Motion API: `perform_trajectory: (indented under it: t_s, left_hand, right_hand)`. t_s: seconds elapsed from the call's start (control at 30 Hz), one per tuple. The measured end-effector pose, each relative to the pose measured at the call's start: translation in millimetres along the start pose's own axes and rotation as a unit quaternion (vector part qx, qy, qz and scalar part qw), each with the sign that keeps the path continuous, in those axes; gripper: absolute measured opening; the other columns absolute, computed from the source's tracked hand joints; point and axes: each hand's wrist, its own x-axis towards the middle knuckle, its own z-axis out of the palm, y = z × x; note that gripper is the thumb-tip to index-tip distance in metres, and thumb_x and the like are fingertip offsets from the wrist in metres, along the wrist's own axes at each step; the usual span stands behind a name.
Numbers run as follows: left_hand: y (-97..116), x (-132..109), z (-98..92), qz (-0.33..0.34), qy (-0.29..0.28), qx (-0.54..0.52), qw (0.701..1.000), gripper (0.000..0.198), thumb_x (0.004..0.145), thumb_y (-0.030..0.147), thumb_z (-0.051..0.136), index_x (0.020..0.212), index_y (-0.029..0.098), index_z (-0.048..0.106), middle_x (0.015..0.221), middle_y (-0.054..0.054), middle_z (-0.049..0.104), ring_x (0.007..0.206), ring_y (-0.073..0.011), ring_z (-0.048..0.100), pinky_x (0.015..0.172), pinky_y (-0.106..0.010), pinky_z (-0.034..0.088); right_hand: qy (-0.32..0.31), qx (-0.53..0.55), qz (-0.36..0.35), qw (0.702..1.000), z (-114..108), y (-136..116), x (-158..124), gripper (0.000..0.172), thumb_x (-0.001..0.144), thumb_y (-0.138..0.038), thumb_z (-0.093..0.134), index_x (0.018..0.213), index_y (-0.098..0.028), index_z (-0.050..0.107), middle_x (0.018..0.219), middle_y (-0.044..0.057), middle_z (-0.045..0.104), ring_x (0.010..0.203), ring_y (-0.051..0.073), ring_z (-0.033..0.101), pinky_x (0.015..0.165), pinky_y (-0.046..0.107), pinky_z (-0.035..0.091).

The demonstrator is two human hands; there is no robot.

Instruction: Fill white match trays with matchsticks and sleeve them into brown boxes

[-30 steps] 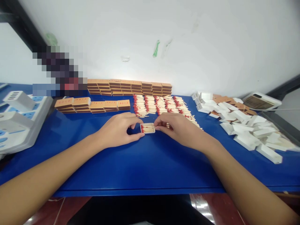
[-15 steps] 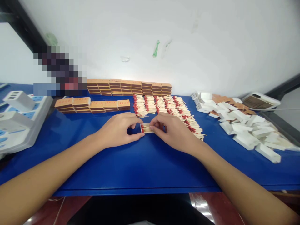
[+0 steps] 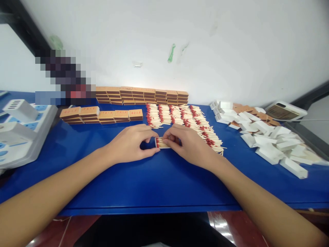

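Note:
A small white matchbox tray lies on the blue table between my hands, filled with red-headed matches. My left hand grips the tray's left end, thumb at the near side and fingers at the far side. Over the tray's right part, my right hand has thumb and forefinger pinched together on the matches; its fingers hide that end. Just behind my hands, loose matches lie in several rows, heads mostly to the left.
Filled-looking orange matchboxes stand stacked at left, with a longer stack against the wall. White empty trays and orange sleeves are heaped at right. A power strip with plugs sits at far left.
The tray has shifted slightly toward me and to the right. My right thumb and forefinger have moved a little left over the matches.

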Motion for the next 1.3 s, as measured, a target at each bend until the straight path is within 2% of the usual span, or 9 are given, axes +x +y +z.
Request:
perform_trajectory:
  t_s: [0.3, 0.47, 0.57, 0.63, 0.77, 0.87, 0.93, 1.03, 1.3]
  left_hand:
    - [-0.7, 0.1, 1.8, -0.002, -0.004, -0.001, 1.0, 0.029, 0.094, 0.043, 0.071, 0.112, 0.021, 0.075, 0.083, 0.001, 0.063, 0.079, -0.0156, 0.059, 0.068, -0.029, 0.044]
    - [-1.7, 0.4, 1.5, -0.003, -0.011, 0.001, 1.0, 0.027, 0.095, 0.044, 0.07, 0.111, 0.022, 0.075, 0.083, 0.001, 0.063, 0.08, -0.0157, 0.06, 0.07, -0.029, 0.044]
    - [-1.6, 0.8, 1.4, -0.001, -0.009, 0.002, 1.0, 0.028, 0.095, 0.044, 0.071, 0.111, 0.022, 0.076, 0.082, 0.0, 0.063, 0.081, -0.0159, 0.059, 0.071, -0.029, 0.044]
    - [-0.4, 1.0, 1.4, 0.0, 0.009, -0.002, 1.0, 0.027, 0.094, 0.042, 0.072, 0.11, 0.021, 0.076, 0.081, 0.001, 0.062, 0.078, -0.015, 0.059, 0.069, -0.029, 0.044]
    - [2.9, 1.1, 1.9, -0.006, 0.072, -0.047, 0.996, 0.028, 0.093, 0.044, 0.075, 0.107, 0.02, 0.077, 0.075, 0.002, 0.06, 0.069, -0.0122, 0.055, 0.067, -0.028, 0.043]
    - [2.5, 0.5, 3.3, -0.006, 0.047, -0.037, 0.998, 0.029, 0.094, 0.045, 0.075, 0.11, 0.021, 0.077, 0.076, 0.002, 0.06, 0.07, -0.0126, 0.056, 0.065, -0.028, 0.042]
    - [0.8, 0.2, 4.1, -0.008, 0.016, -0.017, 1.0, 0.029, 0.094, 0.045, 0.073, 0.111, 0.022, 0.077, 0.076, 0.002, 0.06, 0.072, -0.0133, 0.057, 0.064, -0.028, 0.041]
    - [-1.3, 0.6, 4.1, -0.02, 0.01, -0.007, 1.0, 0.03, 0.095, 0.046, 0.072, 0.111, 0.022, 0.077, 0.075, 0.002, 0.059, 0.071, -0.0134, 0.056, 0.064, -0.028, 0.04]
    - [-1.4, 0.8, 2.6, -0.018, -0.003, -0.002, 1.0, 0.03, 0.095, 0.045, 0.072, 0.113, 0.022, 0.077, 0.077, 0.002, 0.06, 0.072, -0.0134, 0.057, 0.064, -0.028, 0.041]
  right_hand:
    - [-0.024, -0.002, -0.049, 0.999, -1.5, 7.6, -4.5, 0.019, 0.109, -0.018, 0.05, 0.109, -0.021, 0.069, 0.102, 0.006, 0.063, 0.09, 0.019, 0.062, 0.078, 0.031, 0.047]
    - [-0.019, -0.008, -0.057, 0.998, 1.3, 10.6, -3.8, 0.022, 0.11, -0.021, 0.049, 0.111, -0.021, 0.071, 0.102, 0.007, 0.063, 0.089, 0.019, 0.062, 0.077, 0.033, 0.049]
    - [-0.023, -0.021, -0.063, 0.997, -9.6, 7.2, -4.1, 0.024, 0.109, -0.022, 0.05, 0.112, -0.022, 0.073, 0.102, 0.007, 0.064, 0.089, 0.02, 0.064, 0.078, 0.034, 0.05]
    - [0.008, -0.039, -0.065, 0.997, -26.8, 5.0, -11.5, 0.024, 0.109, -0.024, 0.051, 0.111, -0.024, 0.074, 0.102, 0.007, 0.066, 0.09, 0.021, 0.065, 0.079, 0.035, 0.052]
    - [0.169, -0.09, 0.046, 0.98, -68.5, 14.8, -55.7, 0.02, 0.107, -0.035, 0.058, 0.109, -0.026, 0.076, 0.099, 0.007, 0.074, 0.086, 0.023, 0.068, 0.073, 0.036, 0.054]
    - [0.198, -0.101, 0.177, 0.959, -83.9, 37.4, -103.3, 0.032, 0.104, -0.052, 0.059, 0.1, -0.026, 0.077, 0.091, 0.007, 0.077, 0.073, 0.022, 0.067, 0.066, 0.037, 0.053]
    - [0.19, -0.096, 0.229, 0.95, -84.1, 52.4, -130.0, 0.04, 0.099, -0.061, 0.061, 0.098, -0.024, 0.077, 0.093, 0.008, 0.077, 0.076, 0.023, 0.069, 0.069, 0.039, 0.054]
    - [0.144, -0.087, 0.25, 0.953, -77.4, 63.1, -151.4, 0.041, 0.095, -0.065, 0.065, 0.1, -0.026, 0.076, 0.092, 0.007, 0.075, 0.081, 0.024, 0.068, 0.069, 0.039, 0.054]
    - [0.064, -0.047, 0.178, 0.981, -67.6, 57.2, -141.3, 0.033, 0.098, -0.06, 0.066, 0.109, -0.032, 0.079, 0.106, 0.007, 0.071, 0.079, 0.021, 0.064, 0.066, 0.038, 0.053]
